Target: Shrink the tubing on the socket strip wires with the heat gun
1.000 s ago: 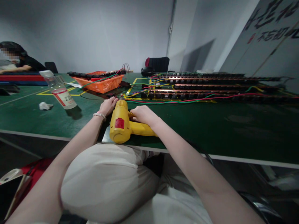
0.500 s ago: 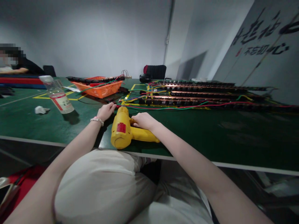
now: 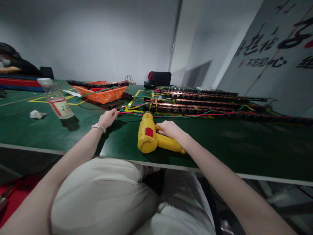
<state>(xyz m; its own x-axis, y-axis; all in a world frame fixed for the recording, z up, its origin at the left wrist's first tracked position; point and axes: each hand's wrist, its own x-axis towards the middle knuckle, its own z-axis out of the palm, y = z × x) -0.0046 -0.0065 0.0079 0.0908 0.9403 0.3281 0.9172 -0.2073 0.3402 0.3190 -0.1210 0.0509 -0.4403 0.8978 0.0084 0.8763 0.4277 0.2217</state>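
A yellow heat gun [image 3: 147,133] with a red label lies on its side low over the green table, its nozzle pointing away from me. My right hand [image 3: 170,129] is wrapped round its handle. To the left, my left hand [image 3: 108,118], with a bracelet at the wrist, pinches the ends of red and green wires [image 3: 132,113]. Those wires run rightward past the nozzle, along the front of long black strips with copper bars [image 3: 186,107]. The exact wire ends are hidden by my fingers.
An orange basket [image 3: 104,96] with a black strip across it stands behind my left hand. Left of it are a clear bottle [image 3: 58,106] and a crumpled white tissue [image 3: 36,114]. A co-worker [image 3: 22,65] sits at far left. The table's front edge [image 3: 171,165] is close to my lap.
My right hand has moved the heat gun to the right, away from my left hand and the wire ends. My left hand keeps its place at the wires. The view has shifted slightly.
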